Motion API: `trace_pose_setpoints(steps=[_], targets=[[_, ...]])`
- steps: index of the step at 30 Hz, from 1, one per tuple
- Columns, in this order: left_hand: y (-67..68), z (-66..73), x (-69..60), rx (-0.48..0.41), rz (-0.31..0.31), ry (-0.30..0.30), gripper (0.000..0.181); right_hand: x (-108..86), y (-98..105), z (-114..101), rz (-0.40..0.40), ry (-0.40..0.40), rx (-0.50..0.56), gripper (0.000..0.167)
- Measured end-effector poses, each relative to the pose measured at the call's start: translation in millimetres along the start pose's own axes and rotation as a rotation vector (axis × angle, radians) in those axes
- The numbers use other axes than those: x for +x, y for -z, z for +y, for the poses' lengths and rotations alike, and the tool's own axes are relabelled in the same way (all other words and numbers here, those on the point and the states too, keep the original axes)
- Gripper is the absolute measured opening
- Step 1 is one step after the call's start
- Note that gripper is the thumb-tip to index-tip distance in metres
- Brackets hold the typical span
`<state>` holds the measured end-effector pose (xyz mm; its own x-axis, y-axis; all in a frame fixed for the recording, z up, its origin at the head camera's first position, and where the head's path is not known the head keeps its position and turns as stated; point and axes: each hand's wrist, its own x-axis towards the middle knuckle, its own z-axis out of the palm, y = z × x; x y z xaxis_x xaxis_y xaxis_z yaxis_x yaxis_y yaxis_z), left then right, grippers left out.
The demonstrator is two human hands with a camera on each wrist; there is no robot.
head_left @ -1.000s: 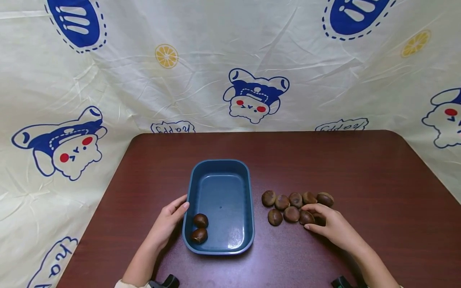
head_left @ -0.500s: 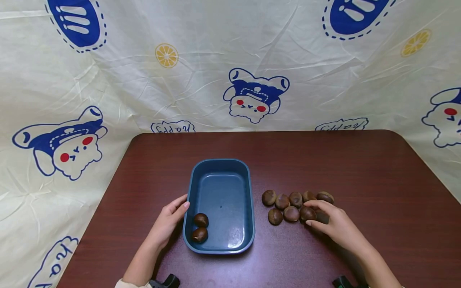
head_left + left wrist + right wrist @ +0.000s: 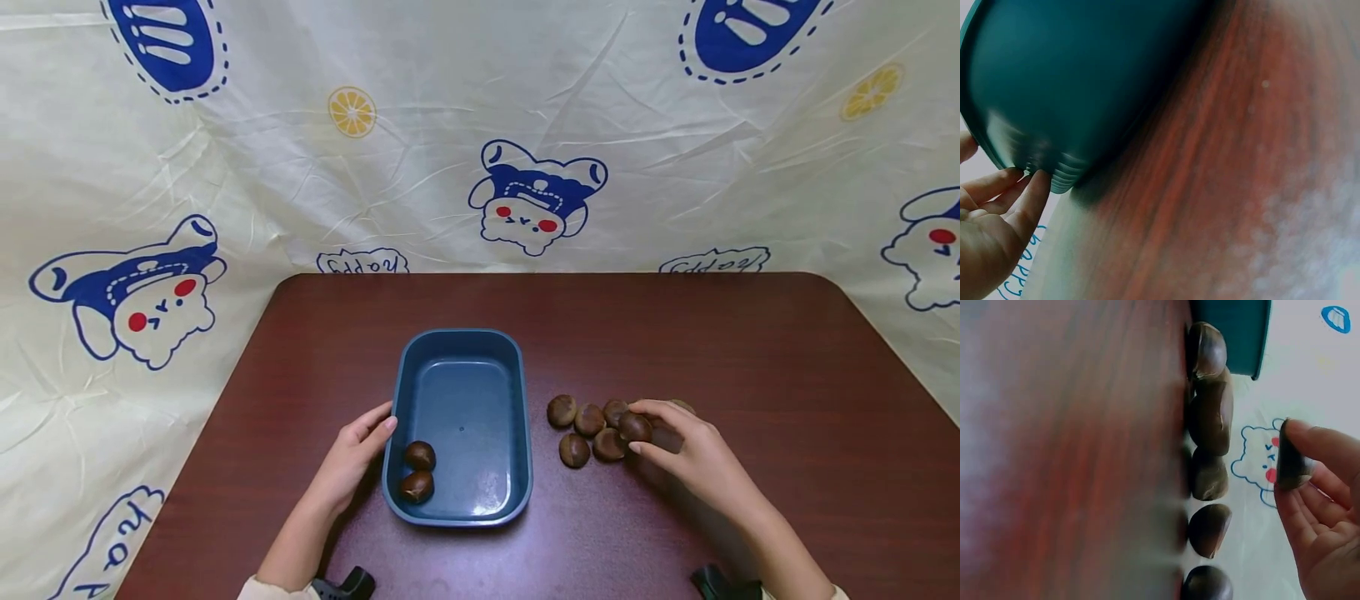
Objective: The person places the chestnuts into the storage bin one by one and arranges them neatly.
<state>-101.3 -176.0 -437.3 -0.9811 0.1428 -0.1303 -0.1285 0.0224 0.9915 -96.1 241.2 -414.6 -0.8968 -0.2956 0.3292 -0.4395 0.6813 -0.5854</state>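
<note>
My right hand (image 3: 693, 446) pinches a brown chestnut (image 3: 634, 427) between thumb and fingers. The right wrist view shows this chestnut (image 3: 1294, 459) held off the table, apart from the row of others. Just left of it lie several loose chestnuts (image 3: 574, 450) in a cluster; some at the back are partly hidden behind the hand. With its fingertips and thumb, my left hand (image 3: 352, 450) touches the left side of a blue rectangular tray (image 3: 517, 400). In the left wrist view, those fingers (image 3: 1035, 194) rest against the tray's outer wall. Two chestnuts (image 3: 417, 487) sit in the tray's near left corner.
A dark red-brown wooden table (image 3: 675, 333) carries everything. Behind it and at its sides hangs a pale cloth (image 3: 420, 192) with blue cartoon prints. Black wrist devices (image 3: 345, 585) show at the lower edge of the head view.
My right hand has lifted a chestnut from the right end of the front row, moving it slightly up and left. The left hand and the tray hold their place.
</note>
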Motion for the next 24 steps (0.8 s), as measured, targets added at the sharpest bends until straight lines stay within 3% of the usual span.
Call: trace_pose_setpoints(steps=[8, 24], targets=[[-0.4, -0.9, 0.8, -0.016, 0.001, -0.010, 0.043, 24.2, -7.5, -13.5, 0.001, 0.099, 0.040, 0.044], [-0.7, -0.8, 0.6, 0.002, 0.014, -0.006, 0.044, 71.6, -35.6, -59.8, -0.126, 0.175, 0.175, 0.040]])
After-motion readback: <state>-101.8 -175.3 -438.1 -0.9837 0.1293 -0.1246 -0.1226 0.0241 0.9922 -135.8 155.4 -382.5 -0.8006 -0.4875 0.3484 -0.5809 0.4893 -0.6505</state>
